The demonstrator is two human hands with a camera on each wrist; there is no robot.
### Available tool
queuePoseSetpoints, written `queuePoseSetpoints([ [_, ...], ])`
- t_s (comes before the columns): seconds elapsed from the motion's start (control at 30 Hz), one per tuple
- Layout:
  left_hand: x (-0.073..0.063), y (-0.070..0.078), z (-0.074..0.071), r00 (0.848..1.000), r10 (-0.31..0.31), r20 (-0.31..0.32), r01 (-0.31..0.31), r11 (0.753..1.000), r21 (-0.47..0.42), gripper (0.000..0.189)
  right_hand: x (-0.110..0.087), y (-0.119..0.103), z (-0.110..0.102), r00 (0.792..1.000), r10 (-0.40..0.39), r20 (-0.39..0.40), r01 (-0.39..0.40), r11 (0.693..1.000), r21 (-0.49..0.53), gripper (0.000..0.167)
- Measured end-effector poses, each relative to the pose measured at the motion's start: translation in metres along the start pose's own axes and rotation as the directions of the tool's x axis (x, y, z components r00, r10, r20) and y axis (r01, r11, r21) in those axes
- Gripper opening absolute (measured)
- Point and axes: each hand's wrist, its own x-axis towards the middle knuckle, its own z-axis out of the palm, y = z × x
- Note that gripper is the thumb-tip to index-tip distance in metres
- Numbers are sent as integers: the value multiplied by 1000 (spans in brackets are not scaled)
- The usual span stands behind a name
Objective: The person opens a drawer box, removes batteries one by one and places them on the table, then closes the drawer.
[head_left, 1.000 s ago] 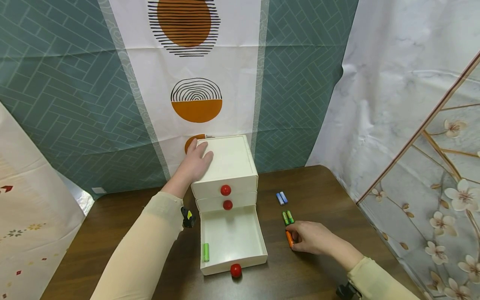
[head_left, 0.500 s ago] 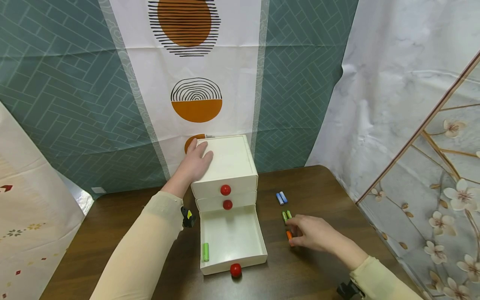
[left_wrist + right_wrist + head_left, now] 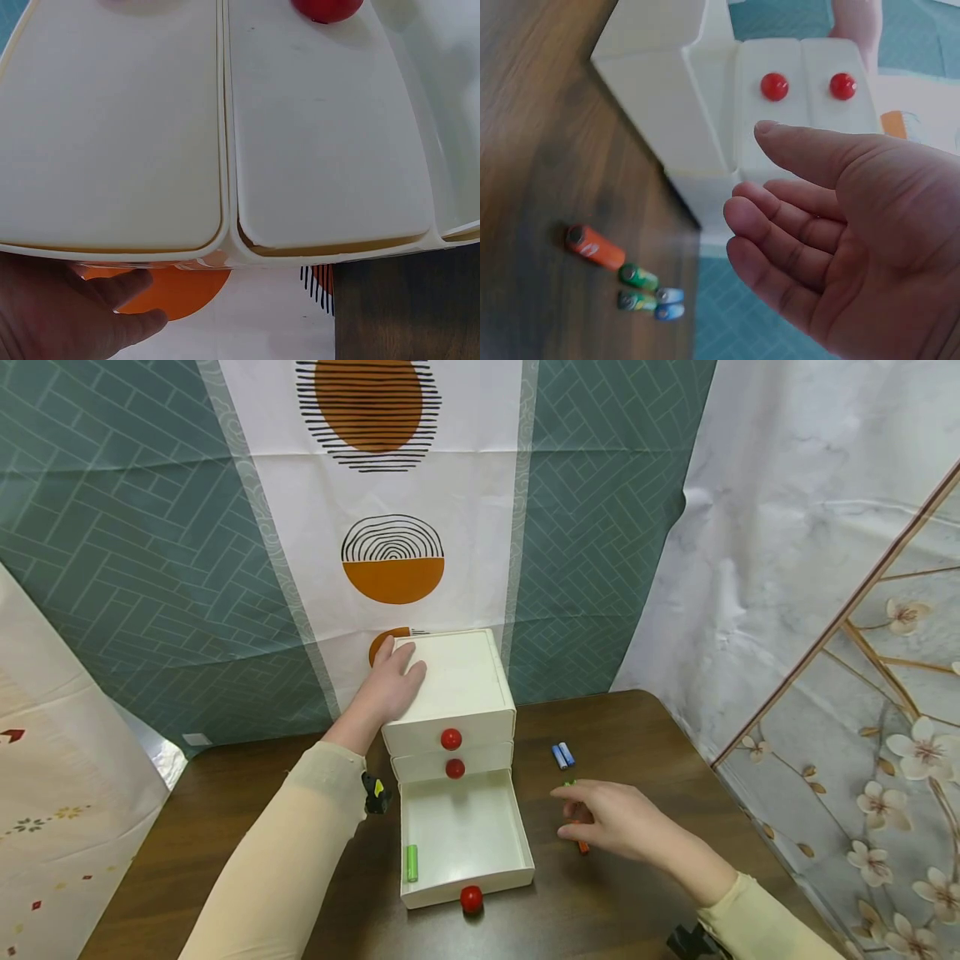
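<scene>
My left hand [image 3: 392,687] rests on the left side of the top of a white drawer box [image 3: 457,672], fingers spread. The bottom drawer [image 3: 467,822] is pulled out, and a light green battery [image 3: 412,863] lies along its left wall. My right hand [image 3: 618,817] hovers over the table to the right of that drawer, palm bare in the right wrist view, fingers loosely bent. Under it an orange battery [image 3: 595,247] lies on the wood, partly hidden in the head view. Beyond that are two green batteries [image 3: 637,276] and two blue batteries [image 3: 564,756] side by side.
Red knobs [image 3: 451,739] mark the upper two drawers, which are pushed in. Another red knob [image 3: 472,900] sticks out from the front of the bottom drawer. The brown table [image 3: 615,735] meets patterned cloth hangings [image 3: 600,568] at the back and on both sides.
My right hand has come off the orange battery and lifted slightly up and left, its fingers opening. That battery stays on the table. My left hand has not moved.
</scene>
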Motion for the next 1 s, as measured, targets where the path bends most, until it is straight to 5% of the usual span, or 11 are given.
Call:
queuePoseSetpoints([
  [1.0,-3,3,-2,1000,-8,0,8,1000,-7,67,38,-59,15,990,-139,2,139,989,55,34],
])
